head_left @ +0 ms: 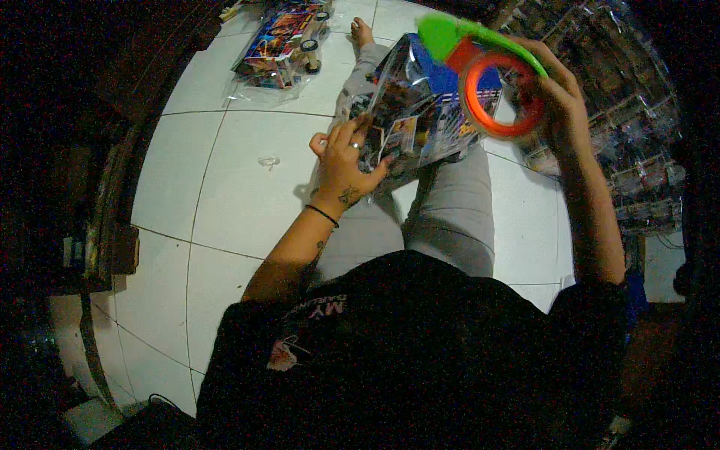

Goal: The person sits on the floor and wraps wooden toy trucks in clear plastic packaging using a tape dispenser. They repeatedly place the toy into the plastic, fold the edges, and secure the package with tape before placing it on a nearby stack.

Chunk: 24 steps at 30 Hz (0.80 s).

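Observation:
A toy truck in clear plastic wrap (435,131), blue with colourful printed panels, rests across my grey-trousered legs. My left hand (343,166) grips its near left side, thumb and fingers set apart on the crinkled film. Above the truck's right end, my right hand (561,97) is closed around a green tape dispenser (442,39). An orange-cored roll of tape (480,97) sits in the dispenser, which is tilted with its green end to the left. Whether any tape touches the film, I cannot tell.
Another wrapped toy truck (281,46) with dark wheels lies on the white tiled floor (180,180) at the far left. A small scrap of clear plastic (268,161) is left of my hand. A large stack of plastic-wrapped goods (626,112) stands at the right.

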Each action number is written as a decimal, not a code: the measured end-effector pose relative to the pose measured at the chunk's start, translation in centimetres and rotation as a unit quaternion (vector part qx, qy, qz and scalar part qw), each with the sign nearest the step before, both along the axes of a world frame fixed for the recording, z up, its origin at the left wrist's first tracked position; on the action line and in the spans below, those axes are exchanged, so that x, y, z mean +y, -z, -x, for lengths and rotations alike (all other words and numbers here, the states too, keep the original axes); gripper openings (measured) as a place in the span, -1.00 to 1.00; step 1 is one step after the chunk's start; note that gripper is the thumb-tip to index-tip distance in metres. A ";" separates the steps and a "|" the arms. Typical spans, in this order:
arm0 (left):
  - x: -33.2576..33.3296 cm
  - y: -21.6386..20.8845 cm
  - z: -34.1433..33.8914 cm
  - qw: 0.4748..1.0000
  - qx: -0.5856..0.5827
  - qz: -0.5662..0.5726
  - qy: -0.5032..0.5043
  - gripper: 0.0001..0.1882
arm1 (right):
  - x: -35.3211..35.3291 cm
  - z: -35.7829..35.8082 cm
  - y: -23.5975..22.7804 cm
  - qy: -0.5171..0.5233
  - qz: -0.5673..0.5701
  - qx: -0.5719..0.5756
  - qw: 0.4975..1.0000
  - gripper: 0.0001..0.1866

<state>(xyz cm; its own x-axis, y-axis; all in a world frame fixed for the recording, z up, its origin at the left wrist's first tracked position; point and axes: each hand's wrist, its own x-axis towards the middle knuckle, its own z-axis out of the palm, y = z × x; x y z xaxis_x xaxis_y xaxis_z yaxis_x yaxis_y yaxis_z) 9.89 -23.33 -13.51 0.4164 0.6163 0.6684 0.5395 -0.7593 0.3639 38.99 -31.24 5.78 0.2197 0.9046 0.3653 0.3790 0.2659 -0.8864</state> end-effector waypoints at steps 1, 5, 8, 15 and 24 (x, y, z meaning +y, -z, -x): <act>-0.2 0.2 0.0 1.000 -0.025 0.015 -0.009 -0.22 | 1.4 -1.0 1.2 0.026 -0.019 0.061 0.998 -0.57; -0.3 0.5 0.0 0.999 -0.028 0.044 -0.008 -0.20 | 3.9 -6.9 10.0 0.174 -0.133 0.311 0.925 -0.70; 0.2 0.6 0.5 0.998 -0.032 0.054 -0.003 -0.19 | 5.9 -12.8 16.3 0.325 -0.022 0.356 0.876 -0.63; 0.0 0.6 0.9 0.996 -0.054 0.064 -0.021 -0.22 | 14.8 -17.4 27.5 0.108 -0.089 0.565 0.813 -0.51; -1.2 0.5 1.8 0.996 0.085 0.000 -0.011 -0.26 | 15.3 -17.0 31.4 0.178 -0.037 0.576 0.797 -0.54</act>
<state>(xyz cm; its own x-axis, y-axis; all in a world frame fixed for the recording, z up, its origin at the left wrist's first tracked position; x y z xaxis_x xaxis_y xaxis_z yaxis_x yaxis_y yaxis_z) 8.07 -24.52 -14.01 0.5105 0.6267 0.5888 0.6093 -0.7468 0.2666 55.95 -15.92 -25.58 0.6860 0.6952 -0.2147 -0.6112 0.3906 -0.6884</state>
